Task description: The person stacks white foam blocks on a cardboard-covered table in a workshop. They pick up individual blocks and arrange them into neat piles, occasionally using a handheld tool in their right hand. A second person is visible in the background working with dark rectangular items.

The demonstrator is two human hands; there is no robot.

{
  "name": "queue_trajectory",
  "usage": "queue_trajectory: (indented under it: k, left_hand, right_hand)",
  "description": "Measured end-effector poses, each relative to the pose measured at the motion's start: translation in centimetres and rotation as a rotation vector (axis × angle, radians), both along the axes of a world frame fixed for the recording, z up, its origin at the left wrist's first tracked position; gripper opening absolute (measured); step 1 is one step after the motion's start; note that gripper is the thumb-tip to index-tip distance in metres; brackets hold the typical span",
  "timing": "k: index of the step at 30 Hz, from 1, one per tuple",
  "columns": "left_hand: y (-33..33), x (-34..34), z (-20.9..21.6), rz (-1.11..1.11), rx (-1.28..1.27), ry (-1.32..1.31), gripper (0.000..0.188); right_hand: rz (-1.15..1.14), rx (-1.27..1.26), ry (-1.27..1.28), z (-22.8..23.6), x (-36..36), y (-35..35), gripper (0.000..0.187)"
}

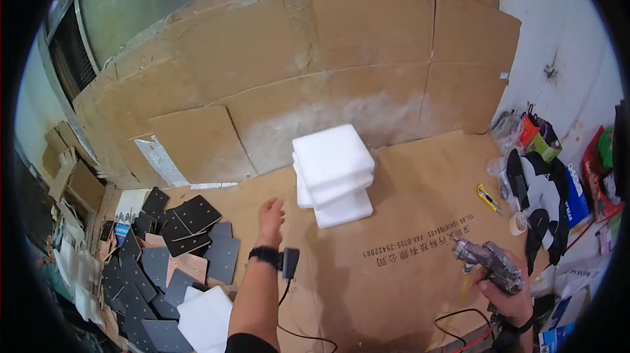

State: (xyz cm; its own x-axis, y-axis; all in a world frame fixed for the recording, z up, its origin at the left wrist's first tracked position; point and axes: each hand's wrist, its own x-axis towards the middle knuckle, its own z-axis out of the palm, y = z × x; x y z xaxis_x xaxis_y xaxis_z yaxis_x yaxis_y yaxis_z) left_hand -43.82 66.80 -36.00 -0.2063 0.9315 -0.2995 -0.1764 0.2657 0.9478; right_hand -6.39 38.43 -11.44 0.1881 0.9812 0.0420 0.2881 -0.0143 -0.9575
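My right hand (508, 302) is closed round the handle of a paint-stained spray gun (491, 265), its nozzle pointing to the upper left. My left hand (270, 218) hovers over the brown sheet with its fingers loosely curled and apart, and nothing shows in it. Just beyond it and to its right stands a stack of white foam blocks (333, 163), set unevenly on one another. Below my left hand, a black strap with a small dark box (289, 263) sits on my wrist.
Dark drilled plates (141, 281) lie heaped at the left, with a white foam piece (205, 319) near them. Cardboard panels (367, 21) stand at the back. On the right lie a yellow utility knife (489, 199), a tape roll (518, 224), and bags. Cables run along the front.
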Motion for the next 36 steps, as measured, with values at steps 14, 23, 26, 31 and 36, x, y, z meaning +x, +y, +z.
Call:
queue_trajectory:
  k: [14,23,26,31,36]
  left_hand:
    - [9.3,7.4,-1.1,0.350,-0.133,-0.234,0.041]
    - [1.2,3.1,6.7,0.606,0.165,-0.486,0.037]
    - [-8.1,-5.2,7.5,0.527,0.260,-0.375,0.025]
    - [-27.6,-14.9,5.7,0.798,0.074,-0.189,0.036]
    - [-42.2,-19.1,-1.9,1.092,-0.060,-0.091,0.041]
  right_hand:
    - [-0.131,0.042,0.203,-2.8,0.4,2.9,0.048]
    - [-0.065,0.031,-0.030,-3.9,0.2,2.6,0.025]
    - [-0.014,0.142,0.024,-4.4,0.3,2.6,0.031]
    - [0.105,-0.024,-0.111,-0.4,-0.1,2.7,0.044]
    - [0.068,0.046,0.111,0.0,0.3,2.5,0.041]
